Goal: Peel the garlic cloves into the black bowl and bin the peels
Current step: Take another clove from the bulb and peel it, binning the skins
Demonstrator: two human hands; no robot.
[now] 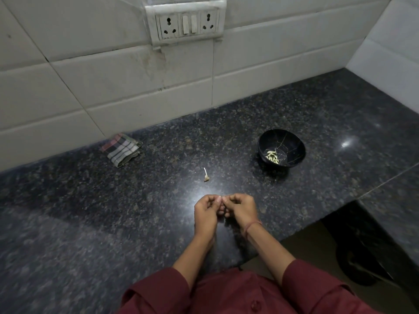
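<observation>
Near the middle, the left hand (205,211) and right hand (241,209) both pinch 1 tiny hidden thing, likely a clove, to pull its skin off, while the bowl (294,143) waits far right, holding peeled cloves (272,156).

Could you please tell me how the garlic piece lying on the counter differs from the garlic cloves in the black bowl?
The garlic piece lies alone on the bare counter, while the garlic cloves sit heaped inside the black bowl. The garlic piece has a thin white stalk sticking up; the garlic cloves show none. The garlic piece looks brownish at its base, the garlic cloves pale yellow-green. Both are small.
</observation>
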